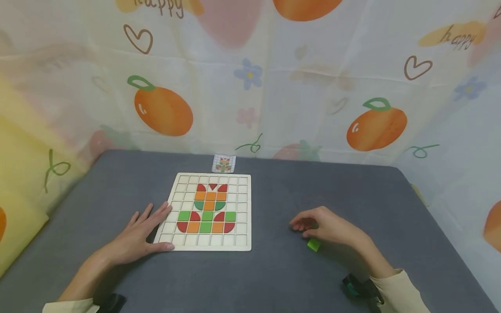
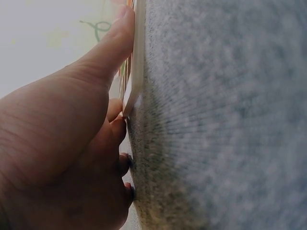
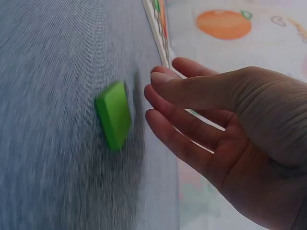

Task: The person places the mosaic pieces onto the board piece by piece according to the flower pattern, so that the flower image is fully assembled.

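A white square grid board (image 1: 242, 217) lies on the table, with red, orange and green tiles (image 1: 207, 216) set in it as a flower pattern. My left hand (image 1: 135, 239) rests at the board's left side; its thumb lies at the near left corner and its fingers reach the left edge. To the right of the board, a loose bright green square tile (image 1: 313, 244) sits on the table. Beside and just above that tile hovers my right hand (image 1: 330, 224), its fingers loosely bent. In the right wrist view the green tile (image 3: 114, 116) is apart from the fingertips, and nothing is between them.
Behind the board lies a small card (image 1: 224, 164) printed with a similar flower pattern on a grid. The dark grey table (image 1: 282, 278) ends at the back against a fruit-printed cloth (image 1: 297, 100). A dark wrist device (image 1: 354, 287) sits at the right sleeve.
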Action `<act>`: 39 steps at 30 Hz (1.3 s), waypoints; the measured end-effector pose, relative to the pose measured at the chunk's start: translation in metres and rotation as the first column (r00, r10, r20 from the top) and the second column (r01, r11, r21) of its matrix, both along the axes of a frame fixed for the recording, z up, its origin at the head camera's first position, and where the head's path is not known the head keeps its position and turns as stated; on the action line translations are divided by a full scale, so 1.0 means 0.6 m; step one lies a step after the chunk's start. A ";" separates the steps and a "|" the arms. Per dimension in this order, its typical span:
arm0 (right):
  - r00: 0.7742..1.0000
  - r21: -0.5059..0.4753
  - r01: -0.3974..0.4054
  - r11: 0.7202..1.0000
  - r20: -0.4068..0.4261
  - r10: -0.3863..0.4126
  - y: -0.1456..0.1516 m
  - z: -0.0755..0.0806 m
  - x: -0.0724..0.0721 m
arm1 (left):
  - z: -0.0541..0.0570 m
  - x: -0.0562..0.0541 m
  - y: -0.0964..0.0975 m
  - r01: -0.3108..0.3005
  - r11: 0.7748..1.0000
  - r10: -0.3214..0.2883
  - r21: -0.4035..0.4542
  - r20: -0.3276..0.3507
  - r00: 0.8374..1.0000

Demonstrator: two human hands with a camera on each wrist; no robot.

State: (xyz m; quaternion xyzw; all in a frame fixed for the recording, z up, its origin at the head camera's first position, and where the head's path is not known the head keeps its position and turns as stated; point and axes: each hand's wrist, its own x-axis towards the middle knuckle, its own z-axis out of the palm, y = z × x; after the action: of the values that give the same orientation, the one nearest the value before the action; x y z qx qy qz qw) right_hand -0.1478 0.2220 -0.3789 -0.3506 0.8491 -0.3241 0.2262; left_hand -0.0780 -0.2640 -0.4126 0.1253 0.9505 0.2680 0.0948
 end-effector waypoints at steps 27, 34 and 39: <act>0.992 -0.051 0.114 0.992 0.062 -0.111 0.054 -0.015 0.029 | -0.001 0.000 0.003 0.004 1.000 -0.004 0.001 -0.005 1.000; 0.993 -0.042 0.121 0.992 0.011 -0.120 0.047 -0.011 0.024 | 0.000 -0.002 0.003 0.009 1.000 -0.009 0.006 -0.004 1.000; 0.993 -0.052 0.112 0.992 -0.018 -0.113 0.038 -0.013 0.021 | -0.002 -0.003 0.003 0.002 1.000 -0.002 0.000 0.007 1.000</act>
State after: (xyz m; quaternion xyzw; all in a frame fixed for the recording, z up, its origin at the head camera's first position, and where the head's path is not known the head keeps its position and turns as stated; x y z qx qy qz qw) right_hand -0.1350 0.2448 -0.3864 -0.3113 0.8613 -0.3539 0.1897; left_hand -0.0795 -0.2624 -0.4136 0.1252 0.9501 0.2683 0.0984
